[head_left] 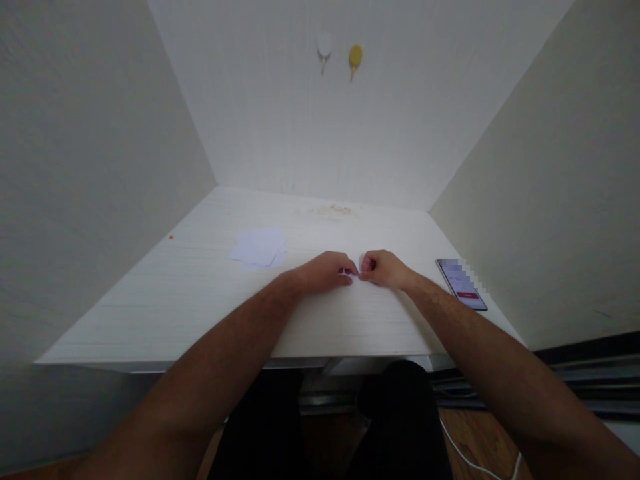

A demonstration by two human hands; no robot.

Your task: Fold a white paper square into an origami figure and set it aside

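Note:
Both hands meet low over the middle of the white desk. My left hand (327,272) is closed, its thumb and fingers around a small piece of white paper (349,272), mostly hidden by the fingers. Against its fingertips, my right hand (384,269) is curled into a pinch at the right end of that same piece. To the left of the hands, several loose sheets of white paper (260,246) lie overlapping on the desk.
A phone (463,285) with its screen lit lies near the desk's right edge. Walls enclose the desk (200,293) at the back and sides. Two hooks, one white (324,45) and one yellow (355,55), are on the back wall. A small orange dot (171,237) sits at the left edge.

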